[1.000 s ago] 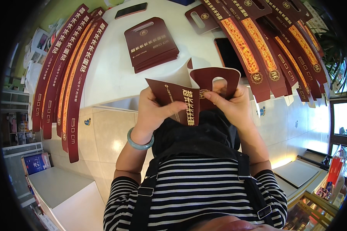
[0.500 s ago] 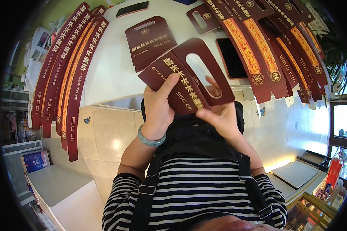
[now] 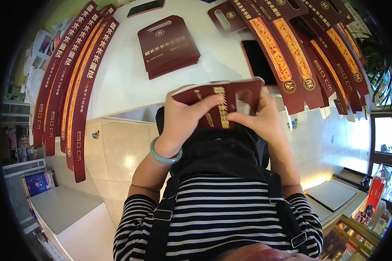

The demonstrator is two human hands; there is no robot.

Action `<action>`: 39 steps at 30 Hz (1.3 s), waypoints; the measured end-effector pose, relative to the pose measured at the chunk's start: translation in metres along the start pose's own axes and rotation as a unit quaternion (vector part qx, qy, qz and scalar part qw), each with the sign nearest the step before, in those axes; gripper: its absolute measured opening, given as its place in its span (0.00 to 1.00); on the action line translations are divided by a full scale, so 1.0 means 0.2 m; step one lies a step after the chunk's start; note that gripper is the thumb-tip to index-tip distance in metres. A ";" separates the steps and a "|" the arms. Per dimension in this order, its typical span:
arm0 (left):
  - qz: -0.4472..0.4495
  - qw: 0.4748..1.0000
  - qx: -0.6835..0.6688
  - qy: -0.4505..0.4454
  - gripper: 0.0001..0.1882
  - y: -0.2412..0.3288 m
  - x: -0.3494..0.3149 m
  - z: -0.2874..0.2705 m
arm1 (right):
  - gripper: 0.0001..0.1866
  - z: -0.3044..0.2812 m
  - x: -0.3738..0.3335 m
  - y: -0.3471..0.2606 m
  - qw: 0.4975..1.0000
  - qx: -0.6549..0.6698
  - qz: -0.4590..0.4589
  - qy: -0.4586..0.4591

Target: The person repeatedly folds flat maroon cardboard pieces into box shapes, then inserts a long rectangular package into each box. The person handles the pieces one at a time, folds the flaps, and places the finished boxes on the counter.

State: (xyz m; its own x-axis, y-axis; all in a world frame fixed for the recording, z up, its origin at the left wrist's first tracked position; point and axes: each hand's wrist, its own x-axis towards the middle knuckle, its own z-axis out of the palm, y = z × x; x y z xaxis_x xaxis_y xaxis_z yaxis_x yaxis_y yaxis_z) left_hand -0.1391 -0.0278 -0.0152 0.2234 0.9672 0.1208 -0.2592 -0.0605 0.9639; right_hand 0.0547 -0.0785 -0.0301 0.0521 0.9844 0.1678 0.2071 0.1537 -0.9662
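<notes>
Between both hands, above the table's near edge, is a maroon cardboard handle box piece (image 3: 209, 105) with gold print and a cut-out grip hole. It is tilted and seen partly edge-on. My left hand (image 3: 182, 116) grips its left side, thumb pressed across the printed face. At the grip-hole end my right hand (image 3: 265, 118) holds it, its thumb beside the fold and the other fingers mostly hidden behind the card. Just beyond lies a neat stack of similar flat maroon pieces (image 3: 172, 48), grip holes pointing away from me.
Long maroon boxes (image 3: 91, 100) overhang the white table (image 3: 117, 82) at left; more long boxes (image 3: 300, 65) fan out at right. A dark phone (image 3: 255, 61) lies beside the right group, another phone (image 3: 146, 8) at the far edge. A grey-topped cabinet (image 3: 67, 206) stands lower left.
The held cardboard piece has tipped from facing me to nearly edge-on, and its grip-hole end has come down and nearer. The stack behind it is now uncovered. Both hands keep their hold.
</notes>
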 end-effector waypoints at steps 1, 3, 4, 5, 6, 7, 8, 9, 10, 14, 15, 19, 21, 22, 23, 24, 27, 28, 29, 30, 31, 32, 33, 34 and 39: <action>0.009 1.000 0.027 -0.010 0.12 0.00 0.00 -0.01 | 0.16 0.01 0.01 0.01 0.994 0.073 0.083 -0.013; 0.083 0.997 -0.004 -0.007 0.25 -0.02 0.01 0.00 | 0.11 0.01 0.02 -0.01 0.993 0.097 0.048 0.053; 0.149 0.987 -0.062 0.010 0.33 -0.04 0.01 0.02 | 0.09 0.02 0.03 -0.03 0.990 0.108 0.029 0.082; 0.181 0.983 0.007 -0.010 0.40 -0.07 -0.03 -0.02 | 0.07 0.03 0.02 -0.03 0.981 0.156 0.024 0.117; 0.222 0.974 0.047 -0.021 0.43 -0.13 -0.04 -0.03 | 0.07 0.04 0.01 -0.04 0.980 0.160 0.017 0.121; 0.233 0.963 0.128 -0.044 0.47 -0.13 -0.08 -0.03 | 0.07 0.06 0.00 -0.05 0.978 0.165 0.011 0.126; 0.220 0.963 0.140 -0.061 0.51 -0.14 -0.11 -0.03 | 0.07 0.07 0.00 -0.05 0.977 0.171 0.005 0.131; 0.207 0.963 0.152 -0.080 0.56 -0.15 -0.13 -0.03 | 0.06 0.07 -0.01 -0.04 0.975 0.184 -0.004 0.123; 0.198 0.961 0.161 -0.107 0.55 -0.13 -0.13 -0.04 | 0.06 0.08 -0.02 -0.05 0.976 0.189 -0.001 0.110; 0.112 0.972 0.117 -0.169 0.49 -0.20 -0.14 -0.10 | 0.04 0.09 -0.05 -0.09 0.981 0.186 -0.019 0.048; 0.105 0.974 0.104 -0.169 0.47 -0.22 -0.15 -0.11 | 0.04 0.10 -0.05 -0.09 0.979 0.196 -0.017 0.049; 0.123 0.981 0.051 -0.143 0.39 -0.24 -0.17 -0.10 | 0.05 0.10 -0.04 -0.07 0.974 0.220 -0.017 0.057; 0.132 0.981 0.026 -0.141 0.37 -0.25 -0.17 -0.10 | 0.05 0.11 -0.04 -0.07 0.973 0.222 -0.029 0.056; 0.139 0.981 0.015 -0.136 0.37 -0.26 -0.17 -0.09 | 0.05 0.12 -0.04 -0.06 0.973 0.223 -0.034 0.056; 0.147 0.981 0.004 -0.131 0.37 -0.26 -0.16 -0.09 | 0.05 0.12 -0.04 -0.05 0.974 0.218 -0.033 0.057; 0.160 0.980 -0.005 -0.116 0.37 -0.26 -0.15 -0.08 | 0.05 0.12 -0.05 -0.04 0.975 0.212 -0.032 0.059; 0.122 0.990 -0.020 -0.068 0.39 -0.21 -0.15 -0.07 | 0.05 0.10 -0.05 -0.05 0.979 0.198 -0.020 0.040; 0.094 0.993 -0.023 -0.063 0.36 -0.14 -0.12 -0.07 | 0.05 0.09 -0.04 -0.06 0.981 0.191 -0.016 0.032; 0.065 0.996 -0.025 -0.056 0.34 -0.08 -0.10 -0.06 | 0.06 0.08 -0.05 -0.06 0.986 0.167 0.020 -0.012; 0.038 0.998 -0.027 -0.050 0.31 -0.01 -0.07 -0.05 | 0.07 0.07 -0.04 -0.06 0.987 0.142 0.056 -0.055; 0.025 0.996 -0.009 -0.080 0.25 -0.02 -0.02 -0.11 | 0.08 0.07 -0.03 -0.08 0.989 0.109 0.088 -0.053; 0.013 0.994 0.008 -0.110 0.20 -0.02 0.01 -0.13 | 0.17 0.07 0.00 -0.07 0.997 0.034 0.045 -0.046; 0.029 0.999 -0.023 -0.035 0.11 -0.04 0.00 -0.09 | 0.24 0.09 0.00 -0.06 0.997 0.078 0.009 0.009; 0.047 0.997 -0.069 0.007 0.12 -0.04 0.02 -0.07 | 0.31 0.12 0.02 -0.05 0.990 0.122 -0.032 0.066; 0.039 0.962 -0.244 0.118 0.13 -0.10 0.05 -0.03 | 0.28 0.27 0.00 0.14 0.945 0.315 0.083 0.037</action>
State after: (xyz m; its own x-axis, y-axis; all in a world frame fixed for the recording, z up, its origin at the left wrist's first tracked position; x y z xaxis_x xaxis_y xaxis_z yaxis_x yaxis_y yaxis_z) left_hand -0.1384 -0.0155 -0.0342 -0.0193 0.9969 0.0764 -0.6902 -0.0686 0.7203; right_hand 0.0070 -0.0698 -0.0682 0.1057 0.9944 -0.0051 -0.4307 0.0412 -0.9015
